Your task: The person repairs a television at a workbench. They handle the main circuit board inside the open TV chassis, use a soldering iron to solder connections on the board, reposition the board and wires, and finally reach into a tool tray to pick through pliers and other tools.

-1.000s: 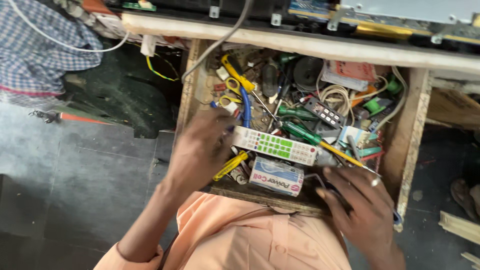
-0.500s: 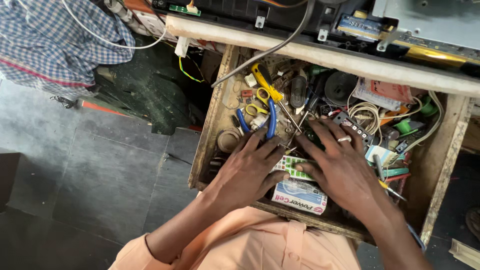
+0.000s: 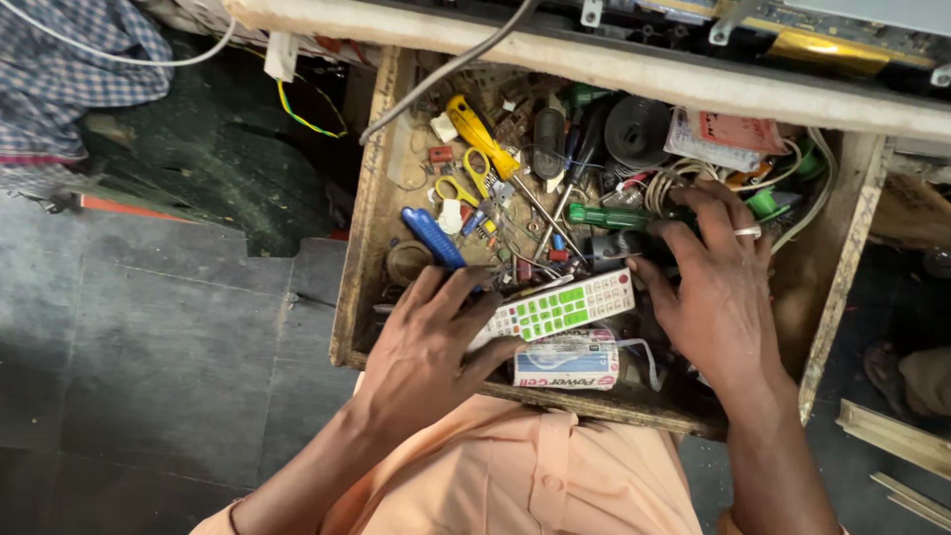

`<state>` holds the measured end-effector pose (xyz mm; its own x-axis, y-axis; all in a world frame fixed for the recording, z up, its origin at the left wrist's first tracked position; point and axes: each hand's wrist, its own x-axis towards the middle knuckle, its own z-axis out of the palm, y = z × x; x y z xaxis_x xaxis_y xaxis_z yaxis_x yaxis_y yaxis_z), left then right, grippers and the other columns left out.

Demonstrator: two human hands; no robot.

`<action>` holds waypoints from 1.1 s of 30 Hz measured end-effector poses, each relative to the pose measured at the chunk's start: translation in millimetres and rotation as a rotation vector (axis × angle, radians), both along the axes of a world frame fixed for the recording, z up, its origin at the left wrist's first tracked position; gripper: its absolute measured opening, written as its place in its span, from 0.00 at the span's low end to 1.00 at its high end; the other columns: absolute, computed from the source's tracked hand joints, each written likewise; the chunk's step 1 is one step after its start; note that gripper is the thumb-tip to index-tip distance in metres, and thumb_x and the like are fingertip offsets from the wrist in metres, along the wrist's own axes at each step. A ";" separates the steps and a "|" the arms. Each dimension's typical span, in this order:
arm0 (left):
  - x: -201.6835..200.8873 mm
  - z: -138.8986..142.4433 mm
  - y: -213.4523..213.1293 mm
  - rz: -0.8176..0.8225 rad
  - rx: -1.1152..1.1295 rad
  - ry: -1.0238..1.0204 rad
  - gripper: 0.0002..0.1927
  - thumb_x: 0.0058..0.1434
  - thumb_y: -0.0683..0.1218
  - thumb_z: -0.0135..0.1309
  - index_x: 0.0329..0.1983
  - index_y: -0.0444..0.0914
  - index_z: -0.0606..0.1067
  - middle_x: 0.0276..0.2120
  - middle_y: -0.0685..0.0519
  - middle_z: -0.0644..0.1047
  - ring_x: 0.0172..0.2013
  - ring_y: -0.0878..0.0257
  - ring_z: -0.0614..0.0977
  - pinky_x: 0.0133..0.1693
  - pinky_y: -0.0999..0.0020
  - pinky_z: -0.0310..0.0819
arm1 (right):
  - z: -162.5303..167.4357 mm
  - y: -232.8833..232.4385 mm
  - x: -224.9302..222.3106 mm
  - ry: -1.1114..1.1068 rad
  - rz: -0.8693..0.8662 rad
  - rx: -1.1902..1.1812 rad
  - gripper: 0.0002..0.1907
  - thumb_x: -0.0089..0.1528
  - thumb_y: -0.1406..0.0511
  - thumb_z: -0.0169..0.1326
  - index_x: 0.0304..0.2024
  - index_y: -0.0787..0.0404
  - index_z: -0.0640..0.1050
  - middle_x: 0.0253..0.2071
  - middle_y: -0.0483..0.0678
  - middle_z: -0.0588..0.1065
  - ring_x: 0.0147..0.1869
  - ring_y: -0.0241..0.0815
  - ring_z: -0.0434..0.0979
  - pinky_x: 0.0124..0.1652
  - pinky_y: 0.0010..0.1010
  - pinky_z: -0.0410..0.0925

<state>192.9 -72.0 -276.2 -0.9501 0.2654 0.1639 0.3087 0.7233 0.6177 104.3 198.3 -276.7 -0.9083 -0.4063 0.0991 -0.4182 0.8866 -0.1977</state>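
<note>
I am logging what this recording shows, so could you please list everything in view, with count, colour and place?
wooden drawer: one, brown, pulled open under the bench edge
remote control: one, white with green buttons, near the drawer's front, between the hands
battery pack: one, white and blue, at the drawer's front edge
pliers: one, blue handles, left part of the drawer
yellow-handled tool: one, upper left of the drawer
screwdriver: one, green handle, by the right fingertips
grey cable: one, running from the bench into the drawer
checked cloth: one, blue and white, top left
left hand: on the remote's left end
right hand: ring on one finger, among the drawer's clutter
</note>
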 end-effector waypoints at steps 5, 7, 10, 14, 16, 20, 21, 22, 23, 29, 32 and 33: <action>6.0 -6.2 -11.0 0.001 0.092 -0.036 0.18 0.59 0.52 0.63 0.45 0.34 0.80 0.50 0.47 0.76 0.48 0.48 0.75 0.52 0.55 0.71 | 3.8 7.1 2.3 -0.055 0.066 -0.024 0.26 0.47 0.71 0.64 0.50 0.63 0.79 0.66 0.50 0.67 0.76 0.55 0.61 0.67 0.54 0.57; 8.7 -9.2 -15.5 -0.029 0.112 -0.011 0.17 0.57 0.50 0.64 0.44 0.35 0.80 0.51 0.47 0.76 0.51 0.47 0.74 0.54 0.53 0.71 | 5.3 7.7 2.6 -0.089 0.076 -0.055 0.27 0.49 0.70 0.65 0.52 0.62 0.79 0.66 0.50 0.67 0.76 0.55 0.61 0.66 0.54 0.57; 12.8 -13.7 -18.0 -0.027 0.118 -0.045 0.16 0.57 0.49 0.66 0.45 0.36 0.80 0.50 0.50 0.76 0.55 0.49 0.75 0.57 0.51 0.69 | 4.1 6.8 0.6 -0.051 0.081 -0.049 0.29 0.51 0.69 0.67 0.56 0.61 0.78 0.67 0.51 0.66 0.76 0.56 0.60 0.67 0.55 0.58; 16.1 -16.2 -21.6 -0.039 0.141 -0.079 0.18 0.54 0.46 0.66 0.47 0.37 0.78 0.50 0.50 0.78 0.56 0.50 0.76 0.57 0.52 0.69 | 1.4 9.9 -1.6 0.025 -0.021 0.076 0.30 0.51 0.69 0.69 0.58 0.57 0.80 0.67 0.50 0.67 0.76 0.57 0.60 0.64 0.55 0.59; 15.7 -16.3 -23.6 -0.044 0.170 -0.071 0.18 0.53 0.44 0.67 0.47 0.36 0.77 0.48 0.51 0.79 0.55 0.51 0.77 0.56 0.53 0.69 | 0.0 12.9 -2.3 0.012 -0.063 0.068 0.31 0.52 0.69 0.69 0.59 0.56 0.80 0.68 0.49 0.67 0.76 0.56 0.61 0.63 0.55 0.59; 10.9 -17.8 -27.0 0.007 0.300 -0.005 0.16 0.54 0.42 0.66 0.43 0.35 0.75 0.45 0.49 0.81 0.50 0.54 0.82 0.54 0.57 0.72 | -1.7 18.5 -2.3 0.035 -0.087 0.039 0.33 0.52 0.70 0.68 0.62 0.55 0.79 0.70 0.50 0.67 0.77 0.56 0.61 0.66 0.53 0.60; 9.7 -18.4 -27.8 0.031 0.345 0.009 0.15 0.55 0.41 0.66 0.43 0.35 0.74 0.44 0.49 0.80 0.48 0.55 0.82 0.53 0.59 0.74 | -2.7 18.9 -2.5 0.043 -0.091 0.030 0.33 0.53 0.70 0.69 0.62 0.56 0.79 0.71 0.50 0.66 0.78 0.56 0.61 0.67 0.53 0.60; 9.1 -19.0 -28.4 0.054 0.389 0.022 0.14 0.56 0.41 0.65 0.42 0.35 0.73 0.44 0.48 0.80 0.47 0.57 0.83 0.52 0.60 0.75 | -3.5 19.3 -2.3 0.050 -0.095 0.021 0.33 0.53 0.69 0.69 0.62 0.57 0.79 0.71 0.50 0.66 0.78 0.57 0.61 0.68 0.53 0.60; 9.0 -19.5 -29.0 0.090 0.396 0.065 0.14 0.57 0.40 0.65 0.43 0.35 0.73 0.44 0.48 0.80 0.46 0.57 0.83 0.51 0.61 0.76 | -4.4 19.7 -2.7 0.060 -0.099 0.010 0.33 0.54 0.69 0.70 0.63 0.58 0.79 0.72 0.51 0.66 0.79 0.57 0.60 0.69 0.52 0.60; 13.4 -23.5 -27.8 0.335 0.493 0.174 0.15 0.60 0.38 0.64 0.47 0.35 0.73 0.46 0.48 0.79 0.45 0.63 0.82 0.48 0.68 0.79 | -3.8 28.0 -0.8 0.011 -0.037 -0.150 0.29 0.58 0.69 0.68 0.62 0.58 0.78 0.72 0.52 0.67 0.81 0.57 0.61 0.70 0.48 0.64; 12.7 -25.5 -26.0 0.437 0.570 0.143 0.15 0.62 0.37 0.65 0.49 0.34 0.73 0.47 0.48 0.79 0.45 0.64 0.82 0.48 0.71 0.79 | 1.7 31.0 3.8 0.046 0.101 -0.223 0.26 0.60 0.68 0.68 0.61 0.59 0.78 0.69 0.53 0.69 0.79 0.56 0.64 0.75 0.49 0.64; 11.4 -26.0 -25.7 0.454 0.595 0.142 0.15 0.63 0.37 0.65 0.50 0.34 0.73 0.47 0.48 0.78 0.45 0.64 0.81 0.48 0.71 0.78 | 3.6 29.7 6.4 -0.016 0.142 -0.264 0.25 0.59 0.66 0.67 0.59 0.59 0.78 0.68 0.53 0.70 0.78 0.55 0.65 0.74 0.48 0.65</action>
